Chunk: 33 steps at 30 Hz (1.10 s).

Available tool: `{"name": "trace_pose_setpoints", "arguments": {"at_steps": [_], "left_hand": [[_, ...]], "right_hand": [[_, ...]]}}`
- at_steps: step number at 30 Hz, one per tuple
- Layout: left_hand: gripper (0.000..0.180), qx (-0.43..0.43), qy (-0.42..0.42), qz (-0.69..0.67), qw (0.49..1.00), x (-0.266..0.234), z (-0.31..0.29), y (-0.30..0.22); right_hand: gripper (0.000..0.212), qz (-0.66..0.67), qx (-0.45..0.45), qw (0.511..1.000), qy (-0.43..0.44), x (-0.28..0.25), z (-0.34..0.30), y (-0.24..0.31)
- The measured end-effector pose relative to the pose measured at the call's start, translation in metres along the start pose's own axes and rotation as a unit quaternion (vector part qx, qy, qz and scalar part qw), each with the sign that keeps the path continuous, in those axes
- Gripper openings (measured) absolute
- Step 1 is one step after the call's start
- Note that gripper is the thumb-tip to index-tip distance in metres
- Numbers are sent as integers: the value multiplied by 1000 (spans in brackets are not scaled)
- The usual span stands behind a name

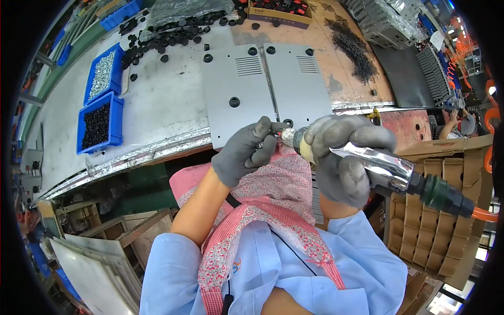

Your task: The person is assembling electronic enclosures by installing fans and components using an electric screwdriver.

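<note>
In my right hand (pixel 346 152) is a silver air screwdriver (pixel 378 167), its fingers wrapped round the body and the tip pointing left. My left hand (pixel 247 149) is closed in a pinch at that tip, on a small black part (pixel 277 127) that looks like a rubber foot; the fingers partly hide it. Just beyond the hands, two grey metal panels (pixel 236 79) lie side by side at the bench edge, each with vent slots. Black rubber feet (pixel 252 51) sit near several of their corners. Another rubber foot (pixel 234 102) rests further in on the left panel.
Left on the bench stand blue bins of silver screws (pixel 102 74) and black screws (pixel 96 126). Loose rubber feet (pixel 152 47) are scattered at the back. A tangle of black wire parts (pixel 354 50) lies right. Below it stands a divided cardboard box (pixel 436 220); an orange hose (pixel 484 214) trails from the screwdriver.
</note>
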<state>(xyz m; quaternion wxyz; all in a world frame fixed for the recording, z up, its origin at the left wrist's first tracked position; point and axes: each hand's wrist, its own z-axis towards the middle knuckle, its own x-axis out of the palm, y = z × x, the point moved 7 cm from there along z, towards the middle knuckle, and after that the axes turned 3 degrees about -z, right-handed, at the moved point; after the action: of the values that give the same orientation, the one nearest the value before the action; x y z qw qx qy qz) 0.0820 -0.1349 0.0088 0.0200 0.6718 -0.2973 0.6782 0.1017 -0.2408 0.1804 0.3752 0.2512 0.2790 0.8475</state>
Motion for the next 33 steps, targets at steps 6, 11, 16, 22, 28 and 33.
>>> {"name": "trace_pose_setpoints", "arguments": {"at_steps": [6, 11, 16, 22, 28, 33], "left_hand": [[46, -7, -34, -38, 999, -2, 1, 4], [51, 0, -30, -5, 1000, -6, 2, 6], [54, 22, -65, 27, 997, 0, 4, 1], [57, 57, -127, 129, 982, 1, 0, -12], [47, 220, -380, 638, 633, -19, -35, -84], [37, 161, -406, 800, 411, -40, -26, -102]], "right_hand": [[29, -17, 28, 999, -5, 0, -4, -1], [30, -50, 39, 997, -31, 2, -5, 2], [31, -54, 10, 998, -14, 2, -7, 2], [31, -48, -18, 999, -5, 6, -4, 5], [26, -27, -52, 998, -26, -2, 4, 10], [29, -32, -63, 997, -6, 4, 5, 5]]}}
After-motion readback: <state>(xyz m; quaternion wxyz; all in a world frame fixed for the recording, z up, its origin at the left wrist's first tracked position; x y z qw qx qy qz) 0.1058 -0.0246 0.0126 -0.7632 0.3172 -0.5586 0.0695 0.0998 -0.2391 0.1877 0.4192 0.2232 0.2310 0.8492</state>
